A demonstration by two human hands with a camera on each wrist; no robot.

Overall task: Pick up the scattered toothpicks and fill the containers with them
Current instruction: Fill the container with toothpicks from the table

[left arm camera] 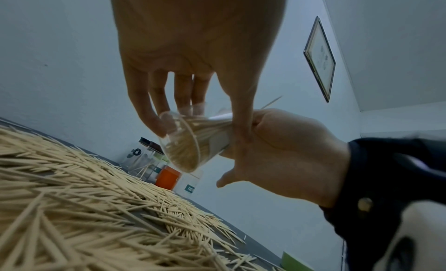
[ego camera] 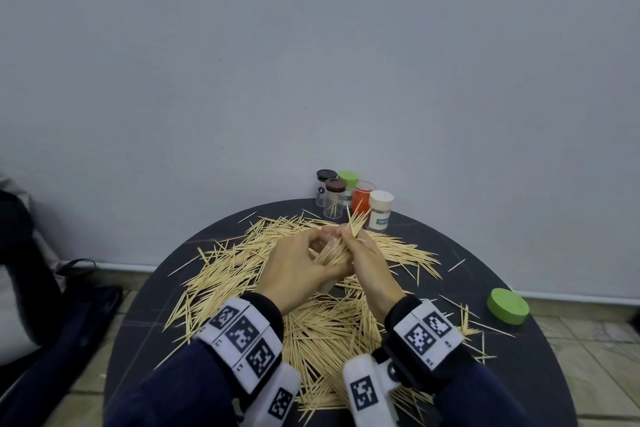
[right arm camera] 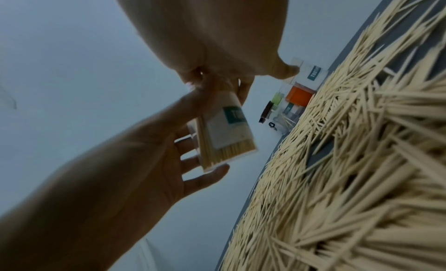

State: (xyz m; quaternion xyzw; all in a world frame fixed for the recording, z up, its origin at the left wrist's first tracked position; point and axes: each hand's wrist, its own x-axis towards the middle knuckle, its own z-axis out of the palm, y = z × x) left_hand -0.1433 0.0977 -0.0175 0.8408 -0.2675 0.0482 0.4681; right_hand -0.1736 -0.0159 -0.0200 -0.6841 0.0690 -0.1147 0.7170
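The left hand (ego camera: 298,267) grips a clear toothpick container (left arm camera: 190,141), tilted with its mouth toward 2 o'clock. The right hand (ego camera: 367,260) pinches a toothpick bundle (ego camera: 356,220) along that same axis.

Loose toothpicks (ego camera: 242,274) blanket the middle of the table (ego camera: 540,374), so any reach there lands on them. Five jars (ego camera: 353,198) crowd the far edge by the wall (ego camera: 311,62). A green lid (ego camera: 508,306) sits at the right rim, with bare tabletop around it.
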